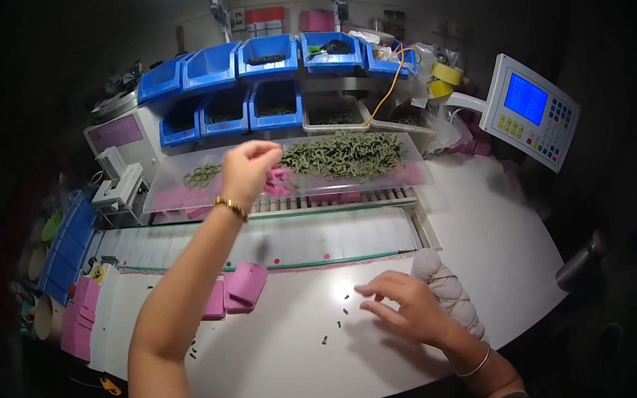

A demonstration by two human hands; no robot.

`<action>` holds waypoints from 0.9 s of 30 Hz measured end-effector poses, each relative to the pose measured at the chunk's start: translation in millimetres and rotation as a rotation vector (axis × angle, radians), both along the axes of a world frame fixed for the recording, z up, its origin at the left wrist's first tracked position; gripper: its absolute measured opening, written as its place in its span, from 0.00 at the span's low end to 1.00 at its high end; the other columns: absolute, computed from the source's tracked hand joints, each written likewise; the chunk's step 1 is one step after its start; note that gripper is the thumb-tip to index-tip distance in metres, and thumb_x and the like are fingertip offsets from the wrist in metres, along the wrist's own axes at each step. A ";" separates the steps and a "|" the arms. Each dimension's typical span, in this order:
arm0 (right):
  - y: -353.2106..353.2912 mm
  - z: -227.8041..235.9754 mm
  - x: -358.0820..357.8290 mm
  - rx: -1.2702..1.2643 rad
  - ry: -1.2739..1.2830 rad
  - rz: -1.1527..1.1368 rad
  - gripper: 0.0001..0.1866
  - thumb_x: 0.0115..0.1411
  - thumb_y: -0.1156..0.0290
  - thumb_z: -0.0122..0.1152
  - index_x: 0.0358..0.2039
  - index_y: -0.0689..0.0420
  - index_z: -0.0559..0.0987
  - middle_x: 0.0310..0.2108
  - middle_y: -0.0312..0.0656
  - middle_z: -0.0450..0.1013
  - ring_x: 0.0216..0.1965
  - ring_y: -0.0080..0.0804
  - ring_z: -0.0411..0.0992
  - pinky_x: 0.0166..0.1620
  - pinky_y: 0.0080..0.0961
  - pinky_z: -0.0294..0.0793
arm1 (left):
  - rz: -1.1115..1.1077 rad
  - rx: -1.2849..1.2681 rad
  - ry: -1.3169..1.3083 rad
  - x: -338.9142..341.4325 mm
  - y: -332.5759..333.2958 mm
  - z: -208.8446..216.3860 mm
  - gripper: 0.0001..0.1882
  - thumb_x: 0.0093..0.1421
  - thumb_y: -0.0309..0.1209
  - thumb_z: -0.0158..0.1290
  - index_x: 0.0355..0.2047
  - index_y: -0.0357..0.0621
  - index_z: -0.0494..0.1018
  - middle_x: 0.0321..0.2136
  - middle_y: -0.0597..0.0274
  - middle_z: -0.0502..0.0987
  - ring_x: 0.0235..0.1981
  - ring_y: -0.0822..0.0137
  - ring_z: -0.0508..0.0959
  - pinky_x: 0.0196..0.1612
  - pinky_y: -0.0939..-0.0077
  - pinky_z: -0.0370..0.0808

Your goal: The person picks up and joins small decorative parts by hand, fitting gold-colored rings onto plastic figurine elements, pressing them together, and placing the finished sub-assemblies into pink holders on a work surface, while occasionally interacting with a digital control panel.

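Observation:
My left hand reaches over a clear plastic tray, its fingertips pinched together. Whatever they hold, if anything, is too small to make out. Right of that hand lies a big heap of small green curled pieces; a smaller cluster of green pieces lies to its left. Some pink pieces show just beside the fingers. My right hand hovers at the near right of the white table, thumb and fingers apart, with nothing between them. Several tiny dark green pieces are scattered left of it.
A padded grey-white cloth roll lies beside my right hand. Pink blocks sit near my left forearm. Behind them runs a white conveyor belt. Blue bins line the back, and a control panel with a blue screen stands at right.

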State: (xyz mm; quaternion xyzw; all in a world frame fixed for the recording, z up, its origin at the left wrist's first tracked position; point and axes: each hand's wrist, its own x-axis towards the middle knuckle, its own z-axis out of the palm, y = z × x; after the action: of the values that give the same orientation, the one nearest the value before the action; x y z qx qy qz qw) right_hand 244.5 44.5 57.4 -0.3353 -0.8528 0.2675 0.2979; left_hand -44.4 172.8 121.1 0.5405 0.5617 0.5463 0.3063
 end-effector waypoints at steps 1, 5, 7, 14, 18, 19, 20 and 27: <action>-0.9 4.2 -1.7 -0.017 0.121 -0.033 0.12 0.57 0.71 0.65 0.41 0.59 0.80 0.32 0.43 0.75 0.35 0.40 0.74 0.38 0.30 0.74 | -0.087 -0.019 -0.322 12.1 -24.8 -2.9 0.09 0.59 0.30 0.56 0.37 0.37 0.78 0.28 0.59 0.78 0.30 0.65 0.83 0.29 0.75 0.81; 1.3 7.2 -23.7 0.254 0.356 -0.003 0.21 0.52 0.76 0.68 0.48 0.58 0.76 0.43 0.47 0.72 0.40 0.41 0.73 0.39 0.31 0.75 | -0.258 -0.127 -0.624 61.9 -86.3 -45.9 0.08 0.62 0.31 0.56 0.35 0.38 0.74 0.27 0.63 0.74 0.26 0.71 0.78 0.33 0.78 0.79; -7.1 5.8 -34.5 0.373 0.191 0.000 0.25 0.47 0.79 0.69 0.48 0.59 0.74 0.44 0.46 0.68 0.40 0.41 0.72 0.41 0.31 0.77 | -0.270 -0.171 -0.611 79.1 -111.6 -65.5 0.09 0.63 0.33 0.55 0.34 0.40 0.74 0.27 0.67 0.73 0.25 0.77 0.75 0.29 0.84 0.73; -11.1 -3.0 -33.5 0.382 0.204 -0.049 0.18 0.46 0.87 0.62 0.39 0.59 0.79 0.41 0.46 0.68 0.38 0.40 0.74 0.40 0.29 0.77 | -0.437 -0.292 -1.106 98.8 -143.2 -89.7 0.20 0.66 0.52 0.47 0.36 0.47 0.70 0.32 0.66 0.74 0.34 0.73 0.75 0.42 0.74 0.74; -8.5 0.3 -30.9 0.465 0.183 -0.074 0.16 0.48 0.87 0.59 0.39 0.60 0.80 0.42 0.46 0.73 0.38 0.40 0.75 0.39 0.28 0.77 | -0.458 -0.385 -0.972 104.1 -145.2 -81.9 0.22 0.64 0.53 0.49 0.41 0.48 0.69 0.39 0.60 0.74 0.38 0.65 0.77 0.45 0.66 0.76; -13.6 0.9 -34.4 0.539 0.160 -0.066 0.16 0.49 0.86 0.59 0.39 0.60 0.80 0.42 0.45 0.73 0.37 0.39 0.75 0.38 0.28 0.78 | -0.457 -0.383 -0.973 101.2 -140.1 -87.1 0.22 0.64 0.53 0.49 0.41 0.48 0.69 0.39 0.60 0.74 0.38 0.65 0.77 0.45 0.66 0.76; -19.2 -3.0 -35.5 0.598 0.104 -0.056 0.19 0.46 0.82 0.58 0.42 0.61 0.80 0.44 0.45 0.74 0.40 0.39 0.75 0.41 0.29 0.79 | -0.424 -0.394 -1.086 96.2 -135.6 -89.7 0.21 0.63 0.50 0.52 0.44 0.47 0.68 0.38 0.60 0.74 0.36 0.66 0.76 0.42 0.68 0.77; -33.4 -18.7 -23.0 0.772 -0.080 0.079 0.22 0.54 0.78 0.55 0.52 0.58 0.77 0.55 0.43 0.67 0.53 0.38 0.71 0.51 0.30 0.75 | -0.440 -0.372 -1.321 83.6 -113.8 -87.4 0.19 0.65 0.51 0.41 0.29 0.51 0.65 0.20 0.53 0.71 0.22 0.58 0.73 0.26 0.67 0.73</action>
State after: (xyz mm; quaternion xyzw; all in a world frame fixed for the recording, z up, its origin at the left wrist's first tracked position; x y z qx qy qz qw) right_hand 221.5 11.1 38.7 -0.1757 -0.9139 -0.0751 0.3582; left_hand 39.2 59.0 33.7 0.1368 0.2209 0.5799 0.7721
